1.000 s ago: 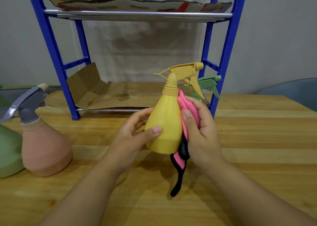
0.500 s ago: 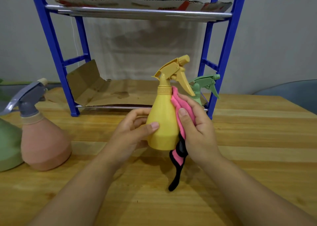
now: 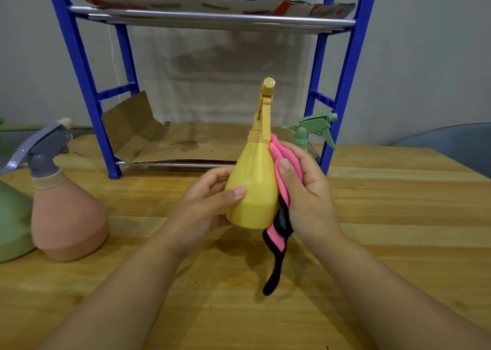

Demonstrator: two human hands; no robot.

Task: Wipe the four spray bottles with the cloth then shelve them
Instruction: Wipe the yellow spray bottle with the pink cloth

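A yellow spray bottle (image 3: 253, 190) is held upright above the wooden table (image 3: 398, 217), its nozzle pointing toward me. My left hand (image 3: 210, 201) grips its lower body from the left. My right hand (image 3: 305, 187) presses a pink cloth with black trim (image 3: 279, 217) against the bottle's right side, and the cloth's tail hangs down. A green spray bottle (image 3: 310, 129) stands on the lower shelf, mostly hidden behind my right hand. A pink bottle with a grey trigger (image 3: 63, 206) and part of a green bottle (image 3: 10, 222) stand at the left.
A blue-framed shelf rack (image 3: 79, 65) stands at the table's back, with cardboard (image 3: 172, 142) lining its lower shelf and more cardboard on the upper one. A grey wall is behind. A bluish rounded object (image 3: 457, 142) shows at the far right.
The yellow bottle has been turned in my hands, so its nozzle swung from pointing right to pointing toward me. The cloth stays pressed on its right side.
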